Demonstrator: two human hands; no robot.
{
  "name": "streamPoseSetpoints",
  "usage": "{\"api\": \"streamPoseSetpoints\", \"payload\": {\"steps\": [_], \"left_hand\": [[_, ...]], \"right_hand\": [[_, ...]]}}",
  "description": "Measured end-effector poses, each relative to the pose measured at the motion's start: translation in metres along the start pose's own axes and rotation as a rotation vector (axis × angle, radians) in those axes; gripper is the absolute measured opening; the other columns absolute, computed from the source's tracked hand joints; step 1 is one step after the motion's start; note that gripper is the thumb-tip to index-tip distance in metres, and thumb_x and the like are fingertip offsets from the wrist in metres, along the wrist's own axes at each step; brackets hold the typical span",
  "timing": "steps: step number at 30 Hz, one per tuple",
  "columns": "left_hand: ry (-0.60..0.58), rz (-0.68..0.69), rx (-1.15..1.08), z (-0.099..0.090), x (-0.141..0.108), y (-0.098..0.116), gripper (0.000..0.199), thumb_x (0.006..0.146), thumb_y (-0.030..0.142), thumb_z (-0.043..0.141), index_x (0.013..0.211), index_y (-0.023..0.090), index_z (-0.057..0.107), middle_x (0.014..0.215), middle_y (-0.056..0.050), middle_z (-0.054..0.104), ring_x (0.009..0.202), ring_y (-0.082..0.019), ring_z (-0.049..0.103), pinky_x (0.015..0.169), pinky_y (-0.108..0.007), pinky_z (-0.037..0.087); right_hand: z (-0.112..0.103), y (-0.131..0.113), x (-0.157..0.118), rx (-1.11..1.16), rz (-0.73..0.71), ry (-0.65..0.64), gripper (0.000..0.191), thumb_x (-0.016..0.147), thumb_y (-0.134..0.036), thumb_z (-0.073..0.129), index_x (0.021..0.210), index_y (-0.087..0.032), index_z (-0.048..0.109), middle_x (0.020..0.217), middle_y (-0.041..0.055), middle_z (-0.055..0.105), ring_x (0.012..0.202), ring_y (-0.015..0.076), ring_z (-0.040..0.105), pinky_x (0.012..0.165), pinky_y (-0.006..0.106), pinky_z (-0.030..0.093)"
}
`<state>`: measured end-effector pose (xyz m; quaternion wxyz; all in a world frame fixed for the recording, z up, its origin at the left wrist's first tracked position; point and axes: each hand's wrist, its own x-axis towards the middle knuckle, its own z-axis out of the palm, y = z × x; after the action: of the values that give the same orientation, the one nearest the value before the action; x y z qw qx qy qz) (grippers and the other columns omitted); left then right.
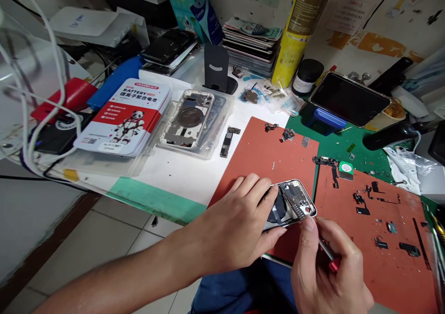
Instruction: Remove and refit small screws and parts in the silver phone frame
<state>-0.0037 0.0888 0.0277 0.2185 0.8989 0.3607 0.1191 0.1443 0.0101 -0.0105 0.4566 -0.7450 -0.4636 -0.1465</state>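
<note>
My left hand (236, 221) grips an opened smartphone rear housing (290, 205) by its edge, above an orange-red silicone mat (264, 156). Dark internal parts and a metal bracket show inside the housing. My right hand (323, 263) pinches a slim screwdriver with a red handle (328, 257), and its shaft runs up towards the housing. The fingers hide the tip. On a second orange-red mat (378, 258) lie several small phone parts and flex cables. A bare logic board (226, 142) rests near the first mat's far edge.
Behind the mats stand a spare phone housing in a clear tray (187, 119), a red-and-white battery box (121, 117), a stack of phone panels (252, 45), a yellow spray can (299, 31) and a phone on a green mat (349, 98). White cables (59, 87) hang at left.
</note>
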Motion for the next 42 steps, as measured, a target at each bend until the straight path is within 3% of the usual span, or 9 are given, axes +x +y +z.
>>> {"api": "streamPoseSetpoints", "payload": {"steps": [8, 13, 17, 21, 26, 32, 37, 42], "left_hand": [[-0.022, -0.01, -0.031, -0.0004, 0.0007, 0.0004, 0.05, 0.103, 0.038, 0.059, 0.136, 0.001, 0.062, 0.121, -0.019, 0.063, 0.102, -0.034, 0.056, 0.09, -0.055, 0.055], [-0.031, -0.016, -0.034, -0.0011, 0.0024, 0.0007, 0.048, 0.103, 0.038, 0.059, 0.135, 0.001, 0.063, 0.119, -0.019, 0.063, 0.101, -0.034, 0.055, 0.09, -0.056, 0.055], [-0.04, -0.024, -0.038, -0.0023, 0.0015, 0.001, 0.049, 0.104, 0.039, 0.058, 0.136, 0.002, 0.062, 0.12, -0.018, 0.062, 0.102, -0.034, 0.054, 0.091, -0.056, 0.054], [-0.054, -0.023, -0.039, -0.0025, 0.0007, 0.0017, 0.049, 0.104, 0.04, 0.057, 0.136, 0.003, 0.062, 0.118, -0.018, 0.061, 0.102, -0.034, 0.054, 0.091, -0.055, 0.054], [-0.043, -0.013, -0.031, -0.0027, 0.0014, 0.0025, 0.048, 0.105, 0.039, 0.056, 0.135, 0.003, 0.063, 0.117, -0.018, 0.062, 0.1, -0.033, 0.054, 0.09, -0.055, 0.054], [-0.047, -0.019, -0.045, -0.0034, 0.002, 0.001, 0.047, 0.104, 0.038, 0.058, 0.135, 0.003, 0.063, 0.118, -0.017, 0.062, 0.101, -0.033, 0.054, 0.091, -0.055, 0.054], [-0.038, -0.017, -0.05, -0.0014, 0.0012, 0.0003, 0.048, 0.104, 0.038, 0.057, 0.136, 0.003, 0.062, 0.117, -0.017, 0.062, 0.102, -0.034, 0.054, 0.091, -0.055, 0.054], [-0.048, -0.009, -0.04, -0.0013, 0.0011, 0.0009, 0.049, 0.104, 0.038, 0.056, 0.137, 0.002, 0.062, 0.118, -0.018, 0.062, 0.102, -0.034, 0.054, 0.09, -0.056, 0.054]], "right_hand": [[0.0031, -0.0007, 0.0044, 0.048, -0.056, 0.004, 0.015, 0.091, -0.029, 0.085, 0.095, -0.018, 0.075, 0.074, -0.0023, 0.075, 0.056, 0.0074, 0.066, 0.055, 0.019, 0.053], [0.0042, -0.0033, 0.0034, -0.031, 0.021, 0.05, 0.021, 0.092, -0.039, 0.084, 0.086, -0.02, 0.076, 0.065, -0.0035, 0.073, 0.047, 0.0068, 0.063, 0.046, 0.019, 0.046], [0.0022, -0.0024, 0.0022, -0.041, 0.054, -0.022, 0.021, 0.092, -0.038, 0.084, 0.095, -0.02, 0.075, 0.071, -0.0032, 0.074, 0.053, 0.0077, 0.066, 0.05, 0.019, 0.049], [-0.0003, 0.0026, 0.0023, 0.014, -0.095, -0.028, 0.018, 0.09, -0.032, 0.086, 0.093, -0.019, 0.074, 0.075, -0.0025, 0.074, 0.054, 0.007, 0.066, 0.051, 0.017, 0.05], [0.0002, 0.0018, 0.0042, -0.034, -0.013, -0.016, 0.021, 0.089, -0.035, 0.087, 0.092, -0.019, 0.076, 0.072, -0.0021, 0.075, 0.051, 0.0077, 0.066, 0.048, 0.017, 0.049], [0.0043, 0.0008, 0.0079, 0.114, -0.118, 0.001, 0.017, 0.088, -0.019, 0.086, 0.102, -0.02, 0.076, 0.079, -0.0019, 0.077, 0.059, 0.0099, 0.069, 0.059, 0.021, 0.055], [0.0047, 0.0009, 0.0072, -0.037, -0.091, 0.039, 0.018, 0.089, -0.03, 0.087, 0.099, -0.018, 0.078, 0.077, -0.0007, 0.079, 0.056, 0.0106, 0.071, 0.054, 0.021, 0.051], [0.0039, 0.0009, 0.0069, 0.073, -0.111, -0.022, 0.017, 0.089, -0.024, 0.086, 0.102, -0.02, 0.076, 0.079, -0.0021, 0.077, 0.059, 0.0101, 0.069, 0.058, 0.022, 0.055]]}}
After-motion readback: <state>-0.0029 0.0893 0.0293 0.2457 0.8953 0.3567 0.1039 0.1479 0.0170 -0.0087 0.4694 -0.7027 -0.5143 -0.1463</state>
